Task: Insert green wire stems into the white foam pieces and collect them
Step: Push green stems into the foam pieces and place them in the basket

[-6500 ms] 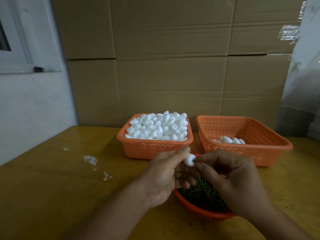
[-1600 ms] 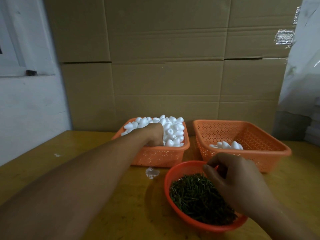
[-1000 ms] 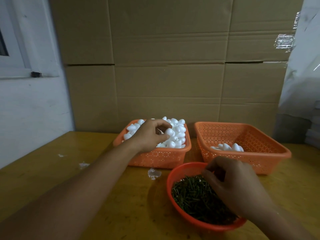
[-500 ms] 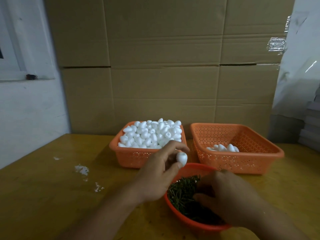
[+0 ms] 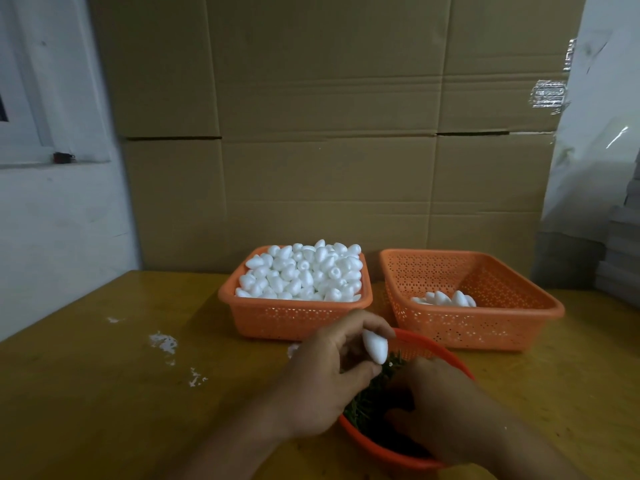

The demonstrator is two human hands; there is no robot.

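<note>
We hold one white foam piece (image 5: 375,346) over the red bowl (image 5: 433,344) of green wire stems (image 5: 363,405).

From the head view, our left hand (image 5: 323,379) pinches the piece between thumb and fingertips at the bowl's near-left rim. Our right hand (image 5: 440,410) reaches down into the bowl, fingers curled among the stems; we cannot tell whether it grips any. Behind the bowl on the desk (image 5: 104,393), the full basket (image 5: 294,315) sits to the left and the nearly empty basket (image 5: 485,323) to the right.

The right hand (image 5: 440,410) covers most of the green wire stems (image 5: 363,403); its fingertips are hidden among them, any grip beneath unreadable.
</note>
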